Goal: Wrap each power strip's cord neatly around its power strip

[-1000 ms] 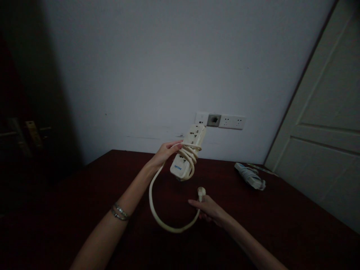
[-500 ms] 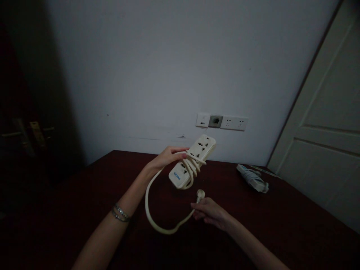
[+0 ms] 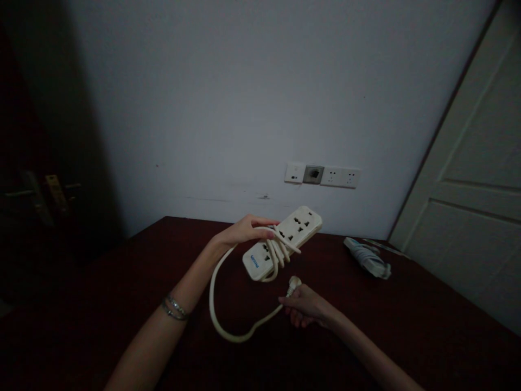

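Note:
My left hand (image 3: 244,232) grips a cream power strip (image 3: 297,231) in the air above a dark red table (image 3: 101,304). The strip lies tilted, sockets facing up, with its cord (image 3: 228,320) wound a few turns around its middle. A loose loop of cord hangs down and runs to the plug (image 3: 293,282). My right hand (image 3: 306,310) is closed on the cord just behind the plug, low over the table. A bracelet is on my left wrist.
A second, bundled power strip (image 3: 366,258) lies at the table's far right. Wall sockets (image 3: 323,176) are set in the white wall behind. A pale door (image 3: 468,201) stands at the right and a dark door with a handle (image 3: 44,195) at the left.
The power strip has tipped from nearly upright to nearly level in my left hand. My right hand has drawn the plug end slightly right, and the hanging loop has shrunk.

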Available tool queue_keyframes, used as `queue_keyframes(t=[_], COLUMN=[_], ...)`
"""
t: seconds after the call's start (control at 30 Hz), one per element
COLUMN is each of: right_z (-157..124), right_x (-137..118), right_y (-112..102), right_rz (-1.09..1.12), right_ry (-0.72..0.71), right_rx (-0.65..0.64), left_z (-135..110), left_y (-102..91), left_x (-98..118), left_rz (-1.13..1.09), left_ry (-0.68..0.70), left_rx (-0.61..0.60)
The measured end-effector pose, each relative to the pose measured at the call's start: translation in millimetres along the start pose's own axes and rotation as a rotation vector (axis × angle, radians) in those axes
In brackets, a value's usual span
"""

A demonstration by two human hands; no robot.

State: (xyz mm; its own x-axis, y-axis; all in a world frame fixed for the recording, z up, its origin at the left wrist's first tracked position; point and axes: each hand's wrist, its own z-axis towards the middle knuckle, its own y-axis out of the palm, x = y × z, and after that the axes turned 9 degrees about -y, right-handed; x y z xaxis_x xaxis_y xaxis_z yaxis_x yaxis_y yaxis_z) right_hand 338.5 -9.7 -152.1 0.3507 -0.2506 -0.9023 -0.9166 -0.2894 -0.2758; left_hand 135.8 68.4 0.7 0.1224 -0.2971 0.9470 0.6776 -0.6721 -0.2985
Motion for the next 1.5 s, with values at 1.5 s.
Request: queue_keyframes(t=[1.5], right_z=[-43.9], right_x=[-104.9], right_y=[-48.0], right_rz=[0.125], right_ry=[-0.739], right_rx=[0.063], left_z=[15.1], left_y=[-11.6], left_x=[-30.9], left_rz=[0.388], left_ry=[0.042], left_rx=[0.014])
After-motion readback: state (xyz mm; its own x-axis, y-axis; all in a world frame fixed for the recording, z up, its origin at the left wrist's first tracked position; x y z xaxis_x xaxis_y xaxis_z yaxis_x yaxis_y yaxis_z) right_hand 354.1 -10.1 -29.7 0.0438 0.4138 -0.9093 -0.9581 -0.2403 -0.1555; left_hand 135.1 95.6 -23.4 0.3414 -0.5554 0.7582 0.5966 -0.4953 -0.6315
